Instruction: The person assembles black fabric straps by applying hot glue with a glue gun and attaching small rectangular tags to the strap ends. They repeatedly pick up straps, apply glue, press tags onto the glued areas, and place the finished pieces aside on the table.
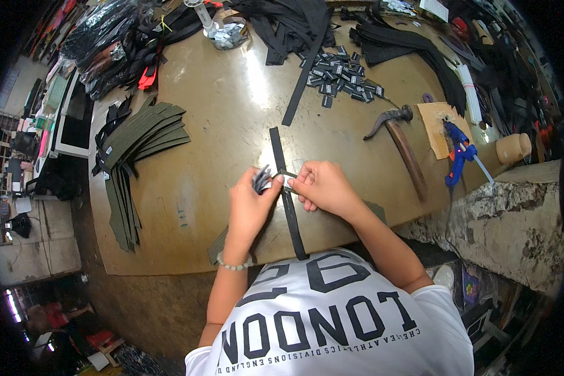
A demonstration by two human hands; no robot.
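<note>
Pinching one white label over one black strap on the tabletop, our left hand and right hand meet; the left also clutches several tags, their print unreadable.

Hammer, wooden handle, dark metal head: one, flat on the tabletop. Cardboard, brown: just right of the hammer. Glue gun, blue, pale stick in its back: right of the hammer, partly over the cardboard. Roll, tan: well right of the hammer. Sticks, white, bundled: beyond the hammer, to its right. Tub, clear: far beyond the hammer, to its left. Ledge, weathered: near side, right of the hammer.
</note>
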